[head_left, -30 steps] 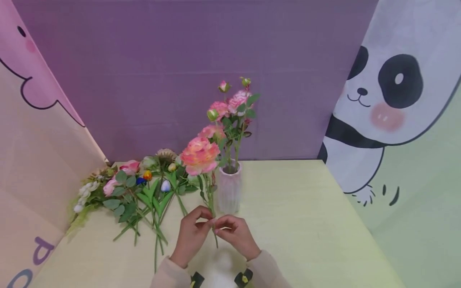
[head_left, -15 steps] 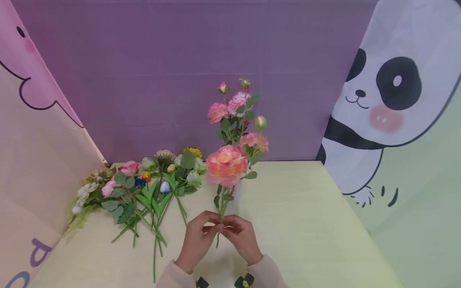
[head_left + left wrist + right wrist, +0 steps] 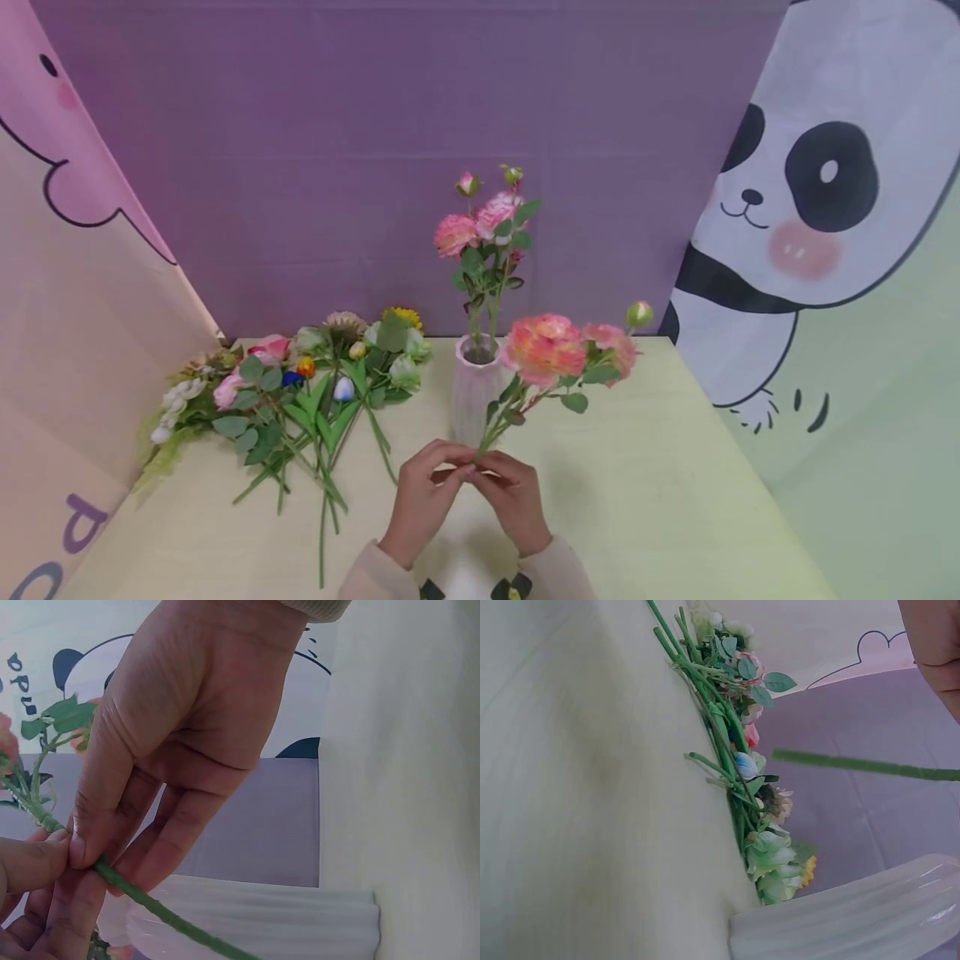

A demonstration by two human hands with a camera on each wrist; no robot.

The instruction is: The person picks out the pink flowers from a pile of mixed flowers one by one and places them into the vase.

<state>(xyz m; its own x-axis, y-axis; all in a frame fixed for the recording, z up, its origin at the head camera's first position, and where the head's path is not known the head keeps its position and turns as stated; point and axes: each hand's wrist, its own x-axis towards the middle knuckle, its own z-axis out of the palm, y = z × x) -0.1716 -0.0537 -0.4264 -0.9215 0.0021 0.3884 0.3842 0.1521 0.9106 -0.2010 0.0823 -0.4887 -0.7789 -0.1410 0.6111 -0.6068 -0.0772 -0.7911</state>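
My left hand (image 3: 427, 496) and right hand (image 3: 517, 497) meet in front of the vase, and both pinch the green stem of an orange-pink artificial flower (image 3: 546, 348). The flower leans to the right, with a second bloom and a green bud at its far end. In the left wrist view the stem (image 3: 169, 916) passes between the left thumb and fingers, with the right fingertips (image 3: 34, 862) just beside them. The bare stem end (image 3: 855, 763) shows in the right wrist view. Behind the hands stands a ribbed whitish vase (image 3: 475, 400) holding pink flowers (image 3: 480, 229).
A pile of loose artificial flowers (image 3: 262, 400) lies on the left of the pale table (image 3: 660, 483), stems pointing toward the near edge. A purple backdrop (image 3: 360, 167) rises at the back. A panda-printed panel (image 3: 832, 267) stands on the right.
The held flower has swung from left of the vase, across its front, to the right, and now tilts rightward. Both hands have shifted slightly right, still pinching the stem.
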